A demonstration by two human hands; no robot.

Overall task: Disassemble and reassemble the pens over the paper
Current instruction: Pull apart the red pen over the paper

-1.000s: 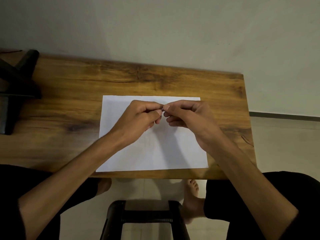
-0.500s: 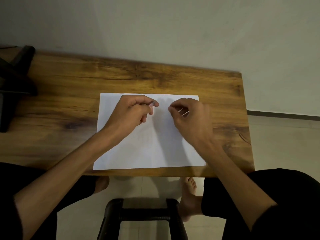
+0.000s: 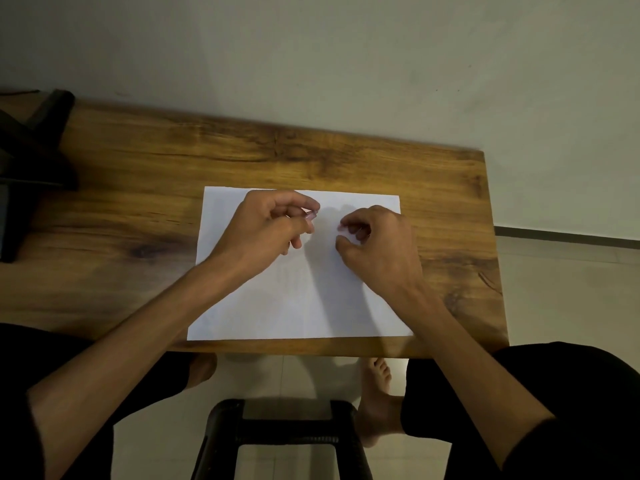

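Observation:
A white sheet of paper lies on the wooden table. My left hand hovers over the paper's upper left part, fingers closed around a small pinkish pen part whose tip sticks out past my thumb. My right hand is over the paper's upper right part, fingers curled inward. A thin pale piece seems pinched in its fingers, but it is too small and hidden to tell. The two hands are apart, with bare paper between them.
A dark object sits at the table's far left edge. A black stool stands on the tiled floor below the table's near edge, between my knees. A plain wall runs behind the table.
My hands, touching fingertip to fingertip a second ago, have pulled apart sideways. The right hand has moved right and down toward the paper.

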